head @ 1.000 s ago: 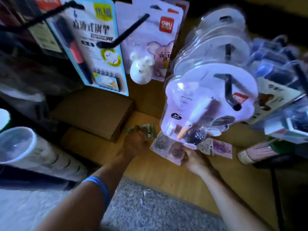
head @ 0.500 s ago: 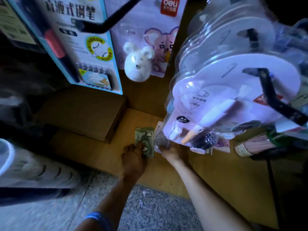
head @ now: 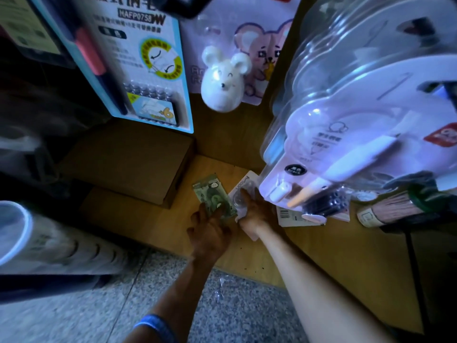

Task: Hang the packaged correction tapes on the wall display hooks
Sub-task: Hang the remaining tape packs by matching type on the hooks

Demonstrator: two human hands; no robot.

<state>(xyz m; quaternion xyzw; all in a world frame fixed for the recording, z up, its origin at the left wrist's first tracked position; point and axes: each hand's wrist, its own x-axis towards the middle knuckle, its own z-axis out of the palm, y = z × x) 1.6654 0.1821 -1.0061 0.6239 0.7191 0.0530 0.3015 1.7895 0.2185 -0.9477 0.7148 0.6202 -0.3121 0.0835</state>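
Down on the low wooden shelf (head: 138,219), the left hand (head: 210,231) pinches a green packaged correction tape (head: 214,198) by its near end. Just right of it, touching, the right hand (head: 252,211) has its fingers curled on a pale clear-fronted package (head: 243,186) lying flat. A cardboard box (head: 128,159) sits to the left. Carded pens (head: 346,134) hang above on the right.

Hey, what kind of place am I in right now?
Most likely a stationery shop. Carded pen packs and a mouse-shaped blister pack hang on display hooks, and your left hand holds a green correction tape pack at a low wooden shelf.
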